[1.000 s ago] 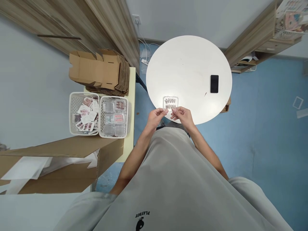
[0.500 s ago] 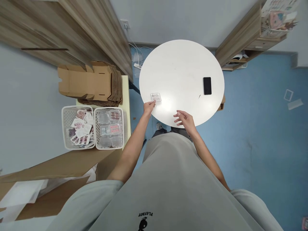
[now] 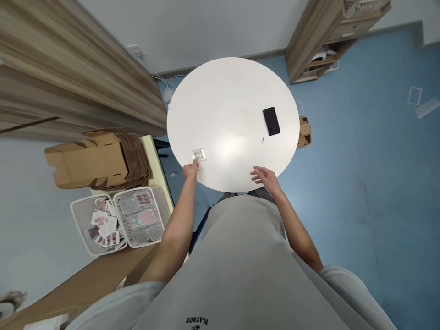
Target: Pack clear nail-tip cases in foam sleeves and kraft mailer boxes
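Note:
My left hand point(image 3: 190, 170) pinches the near edge of a small clear plastic case point(image 3: 199, 153) at the left front of the round white table point(image 3: 227, 96). Small decorated pieces that look like press-on nails show inside the case. Over the table's front edge hovers my right hand point(image 3: 268, 179), its fingers apart and nothing in them. A black phone point(image 3: 271, 121) lies on the right part of the table, with a tiny dark object point(image 3: 263, 140) close by it.
Left of the table, a stack of flattened cardboard boxes point(image 3: 92, 158) lies on a yellowish stand. Two white baskets stand in front of it: one basket point(image 3: 76, 215) holds nail cards, the other basket point(image 3: 120, 217) clear cases. A wooden cabinet point(image 3: 305, 41) stands behind right.
The view has turned, so the table and case appear further left and the baskets lower. My left hand keeps its pinch on the case; my right hand stays near the table's front edge.

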A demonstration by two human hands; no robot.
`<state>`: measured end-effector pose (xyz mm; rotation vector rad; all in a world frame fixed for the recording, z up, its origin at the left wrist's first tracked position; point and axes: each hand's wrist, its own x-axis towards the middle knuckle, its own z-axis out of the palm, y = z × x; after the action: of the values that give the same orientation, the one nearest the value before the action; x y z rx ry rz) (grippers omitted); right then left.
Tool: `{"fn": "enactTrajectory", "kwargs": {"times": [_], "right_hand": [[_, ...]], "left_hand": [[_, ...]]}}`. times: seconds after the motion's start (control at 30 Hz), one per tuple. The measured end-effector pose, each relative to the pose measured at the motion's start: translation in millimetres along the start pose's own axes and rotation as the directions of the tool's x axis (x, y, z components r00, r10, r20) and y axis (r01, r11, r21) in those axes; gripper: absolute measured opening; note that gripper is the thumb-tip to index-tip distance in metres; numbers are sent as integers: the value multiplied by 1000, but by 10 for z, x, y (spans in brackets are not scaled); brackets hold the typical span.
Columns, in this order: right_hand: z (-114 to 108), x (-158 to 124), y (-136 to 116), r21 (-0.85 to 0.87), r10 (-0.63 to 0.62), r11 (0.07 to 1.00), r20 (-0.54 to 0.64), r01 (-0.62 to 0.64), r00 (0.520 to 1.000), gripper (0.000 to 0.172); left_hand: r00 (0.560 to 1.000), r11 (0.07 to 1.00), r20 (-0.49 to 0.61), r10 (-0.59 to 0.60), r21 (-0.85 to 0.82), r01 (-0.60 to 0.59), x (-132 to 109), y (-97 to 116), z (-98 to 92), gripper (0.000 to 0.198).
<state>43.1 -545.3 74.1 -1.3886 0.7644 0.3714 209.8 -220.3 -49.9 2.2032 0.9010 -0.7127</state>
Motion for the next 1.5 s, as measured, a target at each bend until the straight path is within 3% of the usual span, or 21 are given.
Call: {"fn": "enactTrajectory", "kwargs": {"times": [0.07,0.17,0.23,0.37,0.47,0.6,0.7,0.83,0.97,1.07,1.17,1.27,1.4,1.5], "right_hand": [[-228,328,-41,-48,-11,999,8,12,1000,62],[-581,929,-156,-230,-120,967,-20,112,993,60],[-785,1361,-263,-372,-209,909,-13,189,978,59],[-1060,2181,-505,-583,-336,742,103,330,936,69],[-1158,2674,-628,-715,-380,572,204,402,902,77],[-1207,3068,-657,-805,-323,425,292,414,900,77],[-1233,3160,-621,-841,-249,356,336,408,908,78],[-1261,3076,-564,-839,-270,339,348,427,898,76],[-1170,2768,-493,-821,-335,354,335,447,881,78],[-929,2381,-409,-798,-348,355,371,487,861,80],[-507,1886,-305,-741,-345,325,486,588,803,80],[68,1345,-199,-648,-325,277,631,709,704,80],[986,653,-94,-498,-302,200,788,844,537,82],[1736,135,-51,-381,-291,136,867,915,404,82]], "left_hand": [[999,987,10,42,-154,-40,-169,226,218,35],[959,947,93,268,-210,-245,-526,750,718,29],[903,905,128,410,-179,-385,-792,1175,1100,26],[741,782,255,622,-150,-605,-1260,1983,1759,51],[646,699,296,704,-127,-703,-1481,2391,2039,61],[633,670,256,731,-94,-736,-1591,2539,2102,63],[688,713,215,693,-62,-699,-1592,2380,1960,59],[783,798,166,599,-43,-601,-1630,1944,1635,52],[846,854,119,520,-96,-511,-1790,1385,1292,47],[882,878,76,465,-170,-448,-1938,942,1075,42],[906,870,-3,423,-280,-406,-2078,513,869,39],[909,824,-85,408,-395,-407,-2225,96,581,41],[888,743,-207,410,-489,-457,-2480,-535,-3,45],[855,686,-369,364,-516,-514,-2736,-1100,-505,45]]}}
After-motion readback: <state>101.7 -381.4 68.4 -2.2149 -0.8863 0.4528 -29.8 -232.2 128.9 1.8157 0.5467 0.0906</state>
